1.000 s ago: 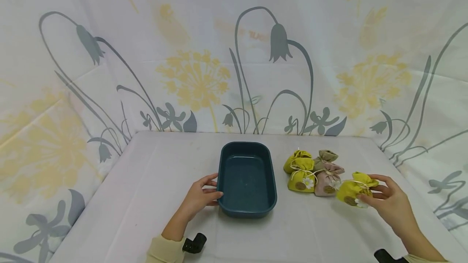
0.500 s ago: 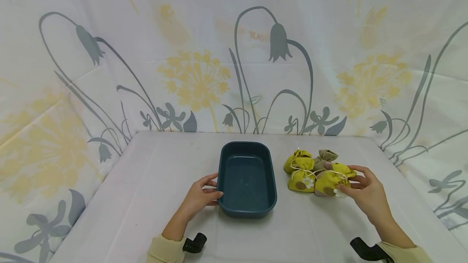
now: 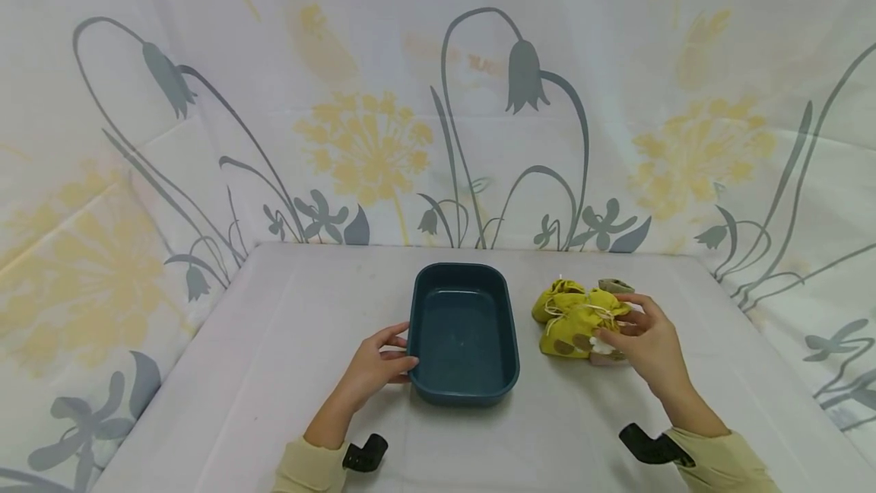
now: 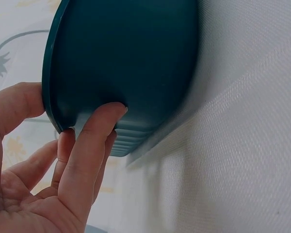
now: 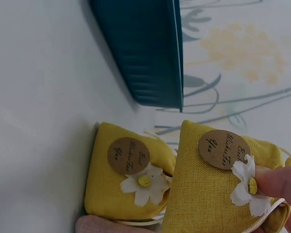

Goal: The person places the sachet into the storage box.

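Note:
My left hand holds the left side of a dark teal plastic tub, thumb at its rim and fingers against the outer wall. Nothing lies inside the tub. To its right, my right hand pinches a yellow drawstring pouch with a round brown tag and a white fabric flower. The held pouch is in front of the other pouches, partly covering them. Another yellow pouch with the same decoration stands beside it. Behind are one more yellow pouch and a grey-green pouch; a pink pouch is mostly hidden.
A white cloth covers the table. A pale curtain with grey and yellow flower prints hangs along the back and sides. Black wrist cameras sit on both of my wrists.
My right hand has carried the yellow pouch leftward, from the right of the group to in front of the pink pouch. My left hand and the tub stay where they were.

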Motion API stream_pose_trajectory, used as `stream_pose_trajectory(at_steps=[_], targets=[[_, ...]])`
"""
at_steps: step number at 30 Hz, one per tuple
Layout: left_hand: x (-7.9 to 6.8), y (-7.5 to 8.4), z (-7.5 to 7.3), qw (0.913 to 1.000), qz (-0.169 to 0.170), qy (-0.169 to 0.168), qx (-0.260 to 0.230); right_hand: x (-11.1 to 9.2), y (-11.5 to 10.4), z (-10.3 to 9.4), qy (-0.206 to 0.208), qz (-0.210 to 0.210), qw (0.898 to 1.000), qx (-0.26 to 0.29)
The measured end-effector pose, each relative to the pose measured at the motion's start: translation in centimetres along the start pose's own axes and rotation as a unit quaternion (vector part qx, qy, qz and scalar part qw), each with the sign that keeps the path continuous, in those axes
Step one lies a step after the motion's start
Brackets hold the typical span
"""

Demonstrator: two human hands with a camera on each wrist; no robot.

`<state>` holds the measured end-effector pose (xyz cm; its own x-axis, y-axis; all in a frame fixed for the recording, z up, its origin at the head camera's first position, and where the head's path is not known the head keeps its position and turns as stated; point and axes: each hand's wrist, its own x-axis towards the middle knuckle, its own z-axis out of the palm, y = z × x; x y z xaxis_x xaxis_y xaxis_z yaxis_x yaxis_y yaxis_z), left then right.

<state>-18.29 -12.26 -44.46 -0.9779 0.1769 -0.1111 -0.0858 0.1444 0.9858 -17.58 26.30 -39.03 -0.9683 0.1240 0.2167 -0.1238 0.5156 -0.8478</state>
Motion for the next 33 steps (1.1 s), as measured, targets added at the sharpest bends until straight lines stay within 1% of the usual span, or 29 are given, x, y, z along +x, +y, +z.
stream_pose_trajectory(at_steps=[5,10,18,24,30,33], targets=[[0.1,0.0,0.0,1.0000,0.004,-0.002,-0.005,0.5,-0.6,0.8,-0.011,-0.001,1.000,0.013],[0.1,0.0,0.0,1.0000,0.006,-0.003,-0.005,1.0,-1.1,1.5,-0.017,0.003,1.000,0.014],[0.1,-0.1,0.0,1.0000,0.005,-0.002,-0.004,2.1,-1.9,2.9,-0.028,-0.012,0.999,0.016],[0.1,0.0,0.0,1.0000,0.003,-0.002,-0.007,3.0,-2.8,3.9,-0.038,-0.002,0.999,0.022],[0.1,0.0,0.0,0.9999,0.001,-0.002,-0.010,3.9,-3.6,5.4,-0.051,-0.002,0.998,0.032],[0.1,0.0,0.0,1.0000,-0.001,-0.002,-0.009,4.4,-4.0,6.1,-0.058,0.009,0.997,0.044]])
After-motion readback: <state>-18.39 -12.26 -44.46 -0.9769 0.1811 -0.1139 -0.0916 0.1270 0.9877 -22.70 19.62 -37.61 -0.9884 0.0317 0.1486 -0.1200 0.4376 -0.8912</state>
